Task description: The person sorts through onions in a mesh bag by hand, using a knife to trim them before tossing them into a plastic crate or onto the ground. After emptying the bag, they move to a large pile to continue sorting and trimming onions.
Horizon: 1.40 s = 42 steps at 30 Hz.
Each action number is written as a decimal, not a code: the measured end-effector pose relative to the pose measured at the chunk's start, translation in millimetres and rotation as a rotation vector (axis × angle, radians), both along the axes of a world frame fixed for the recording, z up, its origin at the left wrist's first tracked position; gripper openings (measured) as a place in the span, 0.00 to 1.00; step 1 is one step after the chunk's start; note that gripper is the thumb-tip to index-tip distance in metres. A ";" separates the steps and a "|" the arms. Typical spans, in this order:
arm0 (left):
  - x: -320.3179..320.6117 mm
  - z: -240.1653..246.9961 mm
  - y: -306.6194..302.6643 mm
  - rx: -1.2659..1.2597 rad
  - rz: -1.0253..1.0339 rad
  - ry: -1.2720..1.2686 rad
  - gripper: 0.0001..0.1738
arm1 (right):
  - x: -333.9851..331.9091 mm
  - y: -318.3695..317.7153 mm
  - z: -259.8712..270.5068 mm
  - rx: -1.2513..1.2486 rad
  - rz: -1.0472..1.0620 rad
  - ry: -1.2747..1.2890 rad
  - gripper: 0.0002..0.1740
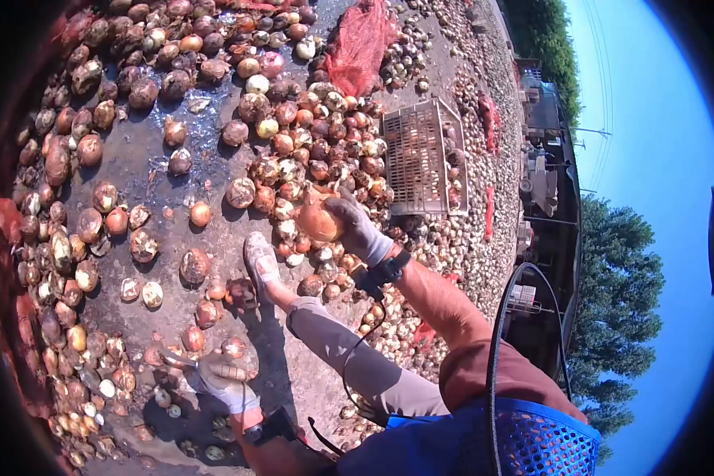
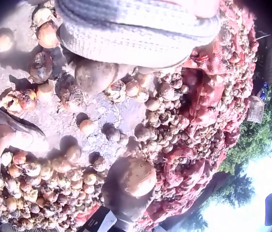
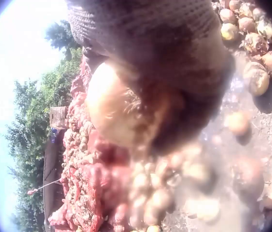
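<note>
Above the heap, right hand grip curls round an onion, axis unclear; left hand grip unclear.

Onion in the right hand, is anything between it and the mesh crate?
Nothing visible in the air. The right hand grips the onion off the ground; only a heap of loose onions lies below, between it and the crate.

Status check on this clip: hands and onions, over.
Right hand grips an onion above the pile. Left hand down by loose onions, grip unclear. Crate lies clear of both.
</note>
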State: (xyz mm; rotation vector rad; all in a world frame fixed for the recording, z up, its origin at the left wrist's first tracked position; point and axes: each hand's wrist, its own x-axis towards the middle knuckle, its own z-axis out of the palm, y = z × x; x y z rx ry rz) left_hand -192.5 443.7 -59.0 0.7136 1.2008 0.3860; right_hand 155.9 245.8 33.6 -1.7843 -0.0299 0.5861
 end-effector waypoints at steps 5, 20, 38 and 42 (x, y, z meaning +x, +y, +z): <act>18.3 4.6 -0.2 -0.177 -0.001 0.063 0.19 | 126.9 -185.8 143.9 -0.556 -0.601 -0.413 0.29; 9.8 46.5 5.1 -0.525 0.385 0.114 0.15 | -62.8 72.6 -75.3 -0.858 1.139 -0.066 0.27; -66.6 60.2 20.8 -0.289 0.658 0.066 0.21 | -227.3 453.3 -234.1 -0.712 1.022 -0.877 0.41; -69.3 61.8 28.3 -0.319 0.651 0.107 0.20 | -232.5 493.5 -256.8 -0.510 0.987 -0.895 0.33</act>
